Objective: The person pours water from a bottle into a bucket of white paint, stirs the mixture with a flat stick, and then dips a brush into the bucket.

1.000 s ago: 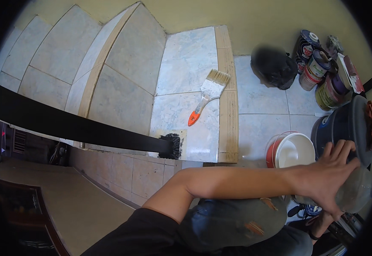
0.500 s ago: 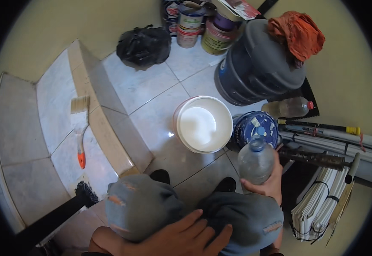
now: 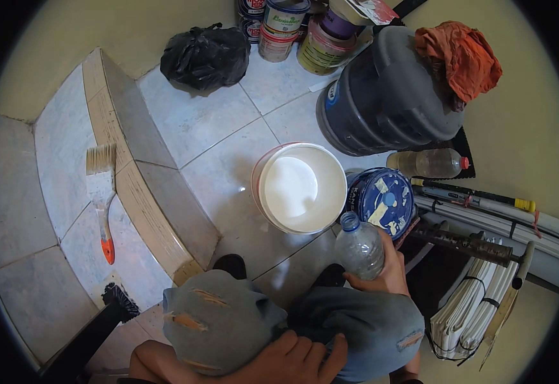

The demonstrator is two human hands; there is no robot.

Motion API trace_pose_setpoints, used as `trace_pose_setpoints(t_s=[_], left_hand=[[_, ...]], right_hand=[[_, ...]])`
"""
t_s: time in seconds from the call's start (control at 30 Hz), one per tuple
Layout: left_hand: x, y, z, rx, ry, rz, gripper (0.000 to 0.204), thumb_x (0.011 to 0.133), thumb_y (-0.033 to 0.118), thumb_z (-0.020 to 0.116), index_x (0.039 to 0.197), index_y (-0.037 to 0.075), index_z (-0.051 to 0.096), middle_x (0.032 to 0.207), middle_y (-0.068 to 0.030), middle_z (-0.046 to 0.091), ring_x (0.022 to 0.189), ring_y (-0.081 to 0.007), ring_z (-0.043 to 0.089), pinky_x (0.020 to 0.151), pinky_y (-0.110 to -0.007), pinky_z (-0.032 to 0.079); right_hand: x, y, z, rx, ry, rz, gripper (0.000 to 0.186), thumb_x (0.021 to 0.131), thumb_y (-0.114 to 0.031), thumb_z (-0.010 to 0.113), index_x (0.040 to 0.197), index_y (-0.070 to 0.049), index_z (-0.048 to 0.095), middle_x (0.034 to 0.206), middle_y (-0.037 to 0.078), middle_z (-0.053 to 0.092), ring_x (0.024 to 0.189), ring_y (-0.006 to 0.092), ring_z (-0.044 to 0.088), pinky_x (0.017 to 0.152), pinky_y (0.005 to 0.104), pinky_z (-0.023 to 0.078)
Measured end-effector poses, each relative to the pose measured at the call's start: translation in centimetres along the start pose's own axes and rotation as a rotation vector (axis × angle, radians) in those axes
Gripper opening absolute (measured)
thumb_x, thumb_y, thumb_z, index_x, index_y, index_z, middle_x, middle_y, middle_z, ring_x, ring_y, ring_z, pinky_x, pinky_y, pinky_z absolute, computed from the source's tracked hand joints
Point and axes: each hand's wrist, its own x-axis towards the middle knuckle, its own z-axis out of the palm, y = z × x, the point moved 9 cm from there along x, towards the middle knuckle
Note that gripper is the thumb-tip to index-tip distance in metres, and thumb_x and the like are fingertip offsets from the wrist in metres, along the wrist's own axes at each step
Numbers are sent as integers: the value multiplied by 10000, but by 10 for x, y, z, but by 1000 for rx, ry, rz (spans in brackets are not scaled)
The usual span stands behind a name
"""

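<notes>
My right hand [image 3: 382, 265] holds a clear plastic bottle [image 3: 359, 253] with a blue neck upright, above my right knee and in front of a blue lidded tin [image 3: 388, 211]. My left hand [image 3: 292, 358] lies on my jeans at my lap, fingers bent a little and apart, holding nothing. A white bucket [image 3: 299, 185] with a reddish outside stands on the tiled floor beyond my knees. On the tiled step to the left lies a wide paintbrush [image 3: 102, 192] with an orange-tipped handle.
A black bag [image 3: 204, 57], stacked paint cans [image 3: 279, 29] and a large dark jug [image 3: 382, 96] with an orange cloth line the back. A bottle [image 3: 430, 163] lies beside them. Bundled poles and boards [image 3: 484, 294] are at the right, a black rail [image 3: 87, 333] at lower left.
My left arm has drawn back from the right side to my lap. The bottle, in my right hand, has shifted slightly left. The view has swung toward the bucket.
</notes>
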Motion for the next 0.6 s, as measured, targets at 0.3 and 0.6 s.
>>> trace_pose_setpoints(t_s=[0.3,0.6], left_hand=[[3,-1,-5,58,43,60,362,875,190,595,1200,49,672,773,1,556,729,-145,534,740,-302,416],[1,2,-7,83,13,90,296,862,196,621,1127,88,700,736,33,574,705,-109,533,751,-273,397]], right_hand=[[14,-6,5,-14,-52,-66,890,651,-222,916,1433,-23,541,1157,218,746,1123,329,737,978,379,553],[18,-9,8,-68,-88,-51,887,656,-230,905,1439,-36,535,1109,242,749,1090,366,741,942,393,565]])
